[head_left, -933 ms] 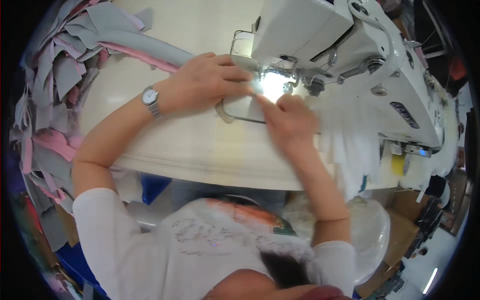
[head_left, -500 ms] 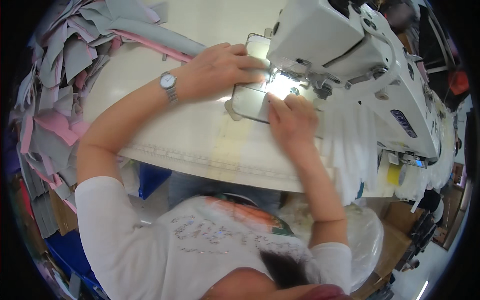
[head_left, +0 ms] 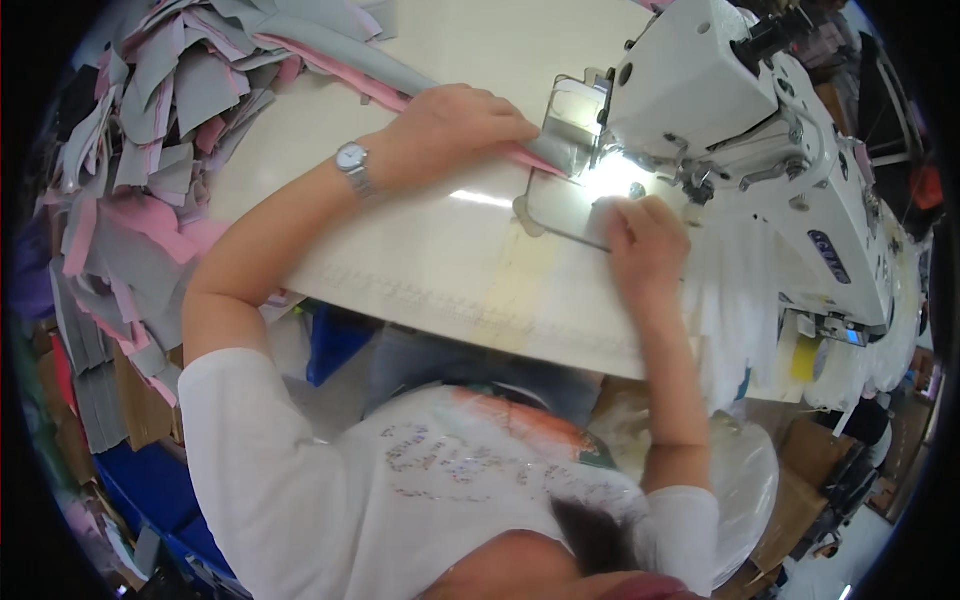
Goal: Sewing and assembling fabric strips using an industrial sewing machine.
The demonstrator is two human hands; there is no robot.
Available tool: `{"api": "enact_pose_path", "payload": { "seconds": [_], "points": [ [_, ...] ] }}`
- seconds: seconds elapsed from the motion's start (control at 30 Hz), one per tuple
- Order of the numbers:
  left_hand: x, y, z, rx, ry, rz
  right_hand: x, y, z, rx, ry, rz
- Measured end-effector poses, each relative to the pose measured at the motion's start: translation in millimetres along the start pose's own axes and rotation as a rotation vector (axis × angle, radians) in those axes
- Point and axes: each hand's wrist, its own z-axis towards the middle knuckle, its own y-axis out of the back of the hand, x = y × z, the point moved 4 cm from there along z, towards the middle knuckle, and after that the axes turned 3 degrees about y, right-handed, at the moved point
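A long grey and pink fabric strip [head_left: 345,72] comes in from the far left, passes beneath my left hand [head_left: 455,135], and shows again between its fingertips and the needle area of a white sewing machine [head_left: 690,75]. My left hand is closed over the strip, its fingers bent down. Just to the near right of the brightly lit needle area, my right hand [head_left: 650,250] is curled in a pinch beside the metal plate [head_left: 565,205]. Whatever lies between its fingertips is too small or hidden to make out.
Piled grey and pink fabric pieces [head_left: 190,90] cover the table's left side. White strips [head_left: 745,290] hang right of my right forearm, near a yellow roll [head_left: 805,357]. A blue bin [head_left: 150,500] stands lower left, and a clear plastic bag [head_left: 745,480] lower right.
The whole view has shifted, moving the scene rightward. My left hand has drawn back leftward from the needle area, uncovering a stretch of strip. My right hand stays close to the plate.
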Motion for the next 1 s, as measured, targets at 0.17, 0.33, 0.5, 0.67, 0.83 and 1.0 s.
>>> {"api": "enact_pose_path", "payload": {
  "seconds": [0.17, 0.33, 0.5, 0.67, 0.83, 1.0],
  "points": [
    [1, 24, -13, 0.507, 0.498, -0.784, 3, 6, 6, 0.024, -0.136, 0.2],
    [-3, 24, -22, 0.731, 0.618, -0.839, 3, 2, -2, 0.174, -0.382, 0.675],
    [-23, 24, -20, 0.779, 0.529, -0.816, 48, 6, -11, 0.408, -0.609, 1.069],
    [-49, 60, -4, 0.467, 0.309, -0.577, 49, 21, -36, 0.519, -0.684, 0.981],
    [-177, 58, -21, 0.692, -0.2, -0.554, 39, 53, -55, 0.227, -0.437, 0.522],
    [-310, -84, -38, 0.744, -0.735, -0.376, 159, 39, -26, 0.447, 0.152, 0.904]
  ]
}}
